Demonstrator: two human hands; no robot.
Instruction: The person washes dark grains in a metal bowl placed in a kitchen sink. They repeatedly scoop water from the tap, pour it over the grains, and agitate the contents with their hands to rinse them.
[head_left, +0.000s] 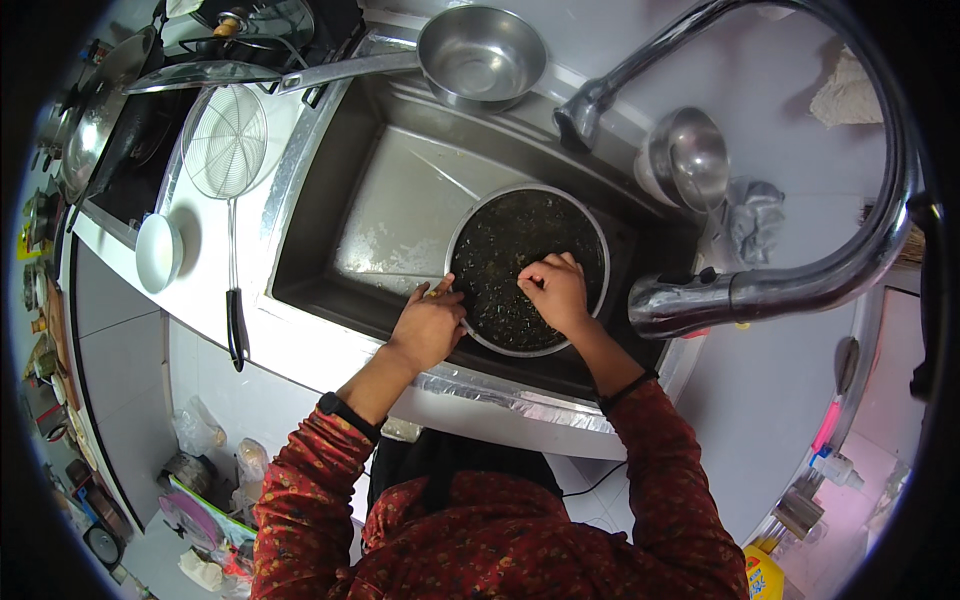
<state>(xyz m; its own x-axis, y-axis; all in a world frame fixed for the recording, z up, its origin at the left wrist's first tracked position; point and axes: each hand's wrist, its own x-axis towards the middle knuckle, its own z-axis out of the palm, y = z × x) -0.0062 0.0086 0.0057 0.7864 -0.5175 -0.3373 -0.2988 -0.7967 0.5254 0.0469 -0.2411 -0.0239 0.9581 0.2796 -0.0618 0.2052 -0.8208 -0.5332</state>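
A round metal basin (534, 188) stands inside the sink (405, 187), holding dark contents with many small light bits in them. At its left rim is my left hand (429, 324), with fingers on the edge and a small yellowish bit near one finger. My right hand (556, 291) is above the dark contents, its thumb and forefinger pinched together; whether something small is between them I cannot tell. The faucet's spray head (679, 306) is just right of the basin.
A steel saucepan (484, 60) rests across the sink's back edge. On the left counter are a wire skimmer (225, 142) and a white bowl (159, 253), beside the stove. Metal bowls (697, 159) stand behind the sink at right. The curved faucet pipe (892, 187) arches over the right side.
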